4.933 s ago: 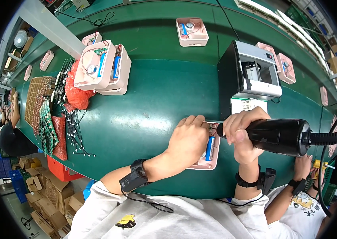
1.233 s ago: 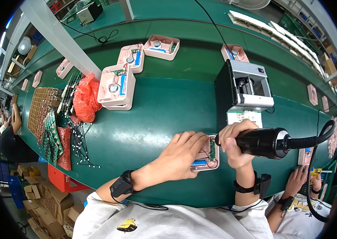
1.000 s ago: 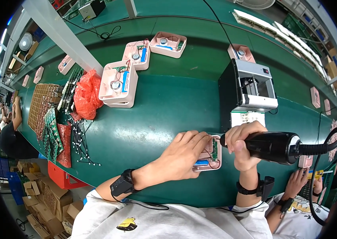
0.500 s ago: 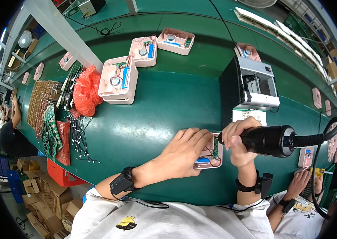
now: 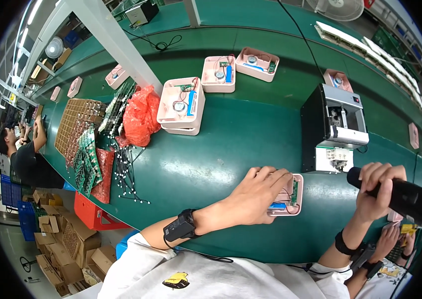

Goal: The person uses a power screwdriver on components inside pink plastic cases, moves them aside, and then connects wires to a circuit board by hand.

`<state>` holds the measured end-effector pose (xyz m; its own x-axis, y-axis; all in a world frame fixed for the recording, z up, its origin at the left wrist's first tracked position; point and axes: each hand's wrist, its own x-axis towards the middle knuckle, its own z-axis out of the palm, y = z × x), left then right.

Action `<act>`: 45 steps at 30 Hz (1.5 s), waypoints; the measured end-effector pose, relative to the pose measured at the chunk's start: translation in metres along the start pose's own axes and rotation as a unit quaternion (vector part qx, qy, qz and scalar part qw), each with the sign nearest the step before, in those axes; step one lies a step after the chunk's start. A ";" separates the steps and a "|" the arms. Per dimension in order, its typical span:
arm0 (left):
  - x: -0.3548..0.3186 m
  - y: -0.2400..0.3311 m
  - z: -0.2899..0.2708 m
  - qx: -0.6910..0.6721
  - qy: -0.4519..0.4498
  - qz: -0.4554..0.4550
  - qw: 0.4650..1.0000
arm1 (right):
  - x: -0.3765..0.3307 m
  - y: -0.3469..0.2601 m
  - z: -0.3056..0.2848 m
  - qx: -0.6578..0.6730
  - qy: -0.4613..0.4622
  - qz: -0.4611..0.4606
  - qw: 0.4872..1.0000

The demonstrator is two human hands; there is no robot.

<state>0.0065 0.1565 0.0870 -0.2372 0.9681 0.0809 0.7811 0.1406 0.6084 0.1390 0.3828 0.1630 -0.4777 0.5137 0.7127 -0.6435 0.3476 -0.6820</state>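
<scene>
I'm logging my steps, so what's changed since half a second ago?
The right hand has drawn the black handheld tool rightward, clear of the pink case, without letting go. The left hand stays on the case, and the stacked pink cases keep their place.

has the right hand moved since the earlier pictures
Yes: the right hand has gone right, from in front of the machine to mostly past its right edge.

An electronics assembly workshop: a green counter [image 5: 241, 130] under the left fingers [image 5: 269, 179], circuit boards [image 5: 89, 162] leftward, open pink housings [image 5: 219, 88] beyond.
</scene>
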 end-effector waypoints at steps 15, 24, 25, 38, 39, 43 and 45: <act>0.004 0.001 -0.005 0.005 -0.006 -0.015 1.000 | -0.005 0.002 0.006 -0.059 -0.036 0.040 0.997; 0.008 0.002 -0.005 0.011 0.011 0.000 1.000 | 0.014 -0.002 -0.008 -0.003 -0.029 0.010 1.000; 0.008 0.002 -0.005 0.011 0.013 -0.002 1.000 | 0.014 0.003 -0.008 -0.007 -0.025 0.026 0.999; 0.009 0.001 -0.003 -0.004 0.002 -0.008 1.000 | -0.036 -0.018 0.039 0.074 -0.097 0.139 0.983; 0.009 0.001 -0.003 -0.005 -0.001 -0.011 1.000 | -0.043 -0.015 0.041 0.069 -0.092 0.157 0.981; 0.010 0.002 -0.005 -0.009 -0.005 -0.019 1.000 | -0.055 -0.006 0.042 0.063 -0.087 0.192 0.975; 0.010 0.003 -0.005 -0.012 -0.008 -0.018 1.000 | -0.058 -0.003 0.042 0.071 -0.094 0.188 0.975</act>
<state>0.0033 0.1658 0.0935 -0.2559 0.9656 0.0459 0.7584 0.1711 0.6290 0.1436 0.3191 0.1305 -0.7884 0.4261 0.4437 -0.4719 0.0437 -0.8806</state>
